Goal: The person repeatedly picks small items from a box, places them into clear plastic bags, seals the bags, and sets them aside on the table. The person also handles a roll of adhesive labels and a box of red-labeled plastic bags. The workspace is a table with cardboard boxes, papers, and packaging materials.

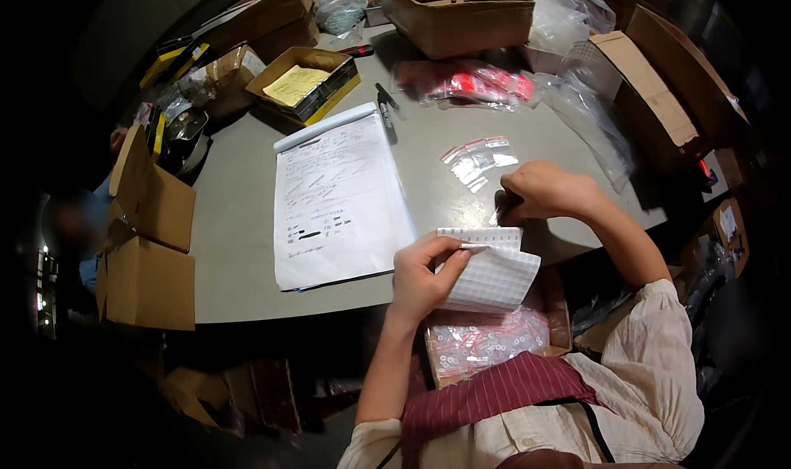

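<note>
My left hand (424, 275) pinches a folded sheet of small printed labels (494, 275) between thumb and fingers, over the table's near edge. Just beyond the sheet, my right hand (544, 190) is closed around a small dark tool with a shiny tip, mostly covered by the fingers; its kind cannot be made out. Several small clear zip bags with red top strips (476, 157) lie fanned on the table beside that hand. Below the label sheet, against my body, a cardboard box (560, 316) holds many small bags with white ring-shaped pieces (490, 344).
A handwritten notepad (342, 205) lies left of my hands, with a black marker (386, 102) past its top. Behind are a box with yellow paper (313, 82), red-and-clear bags (465, 83) and a large carton (453, 24). Open cartons (148, 279) stand left; a person is partly visible there.
</note>
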